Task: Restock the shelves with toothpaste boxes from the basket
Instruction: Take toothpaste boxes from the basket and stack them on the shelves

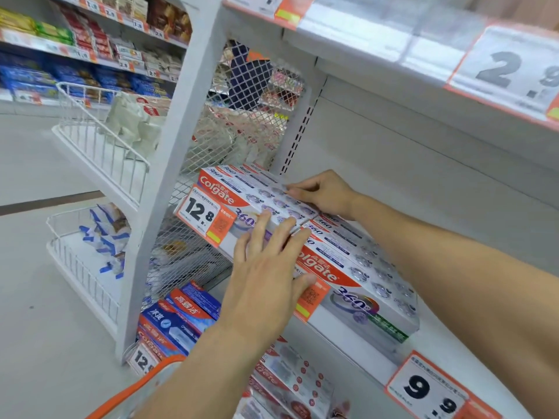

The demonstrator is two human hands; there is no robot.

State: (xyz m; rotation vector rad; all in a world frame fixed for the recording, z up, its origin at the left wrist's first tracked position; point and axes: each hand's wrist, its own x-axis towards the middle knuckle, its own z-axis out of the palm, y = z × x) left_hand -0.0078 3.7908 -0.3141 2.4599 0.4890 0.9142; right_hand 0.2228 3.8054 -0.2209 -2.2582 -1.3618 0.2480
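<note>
At the bottom edge, the orange basket handle arcs beside more toothpaste boxes. Above it, the left hand lies flat, fingers straight, against the front edge of the shelf and the Colgate boxes there. The near stack sits beside the far stack at the shelf's left end. The right hand, fingers curled, pinches the far stack's back edge.
</note>
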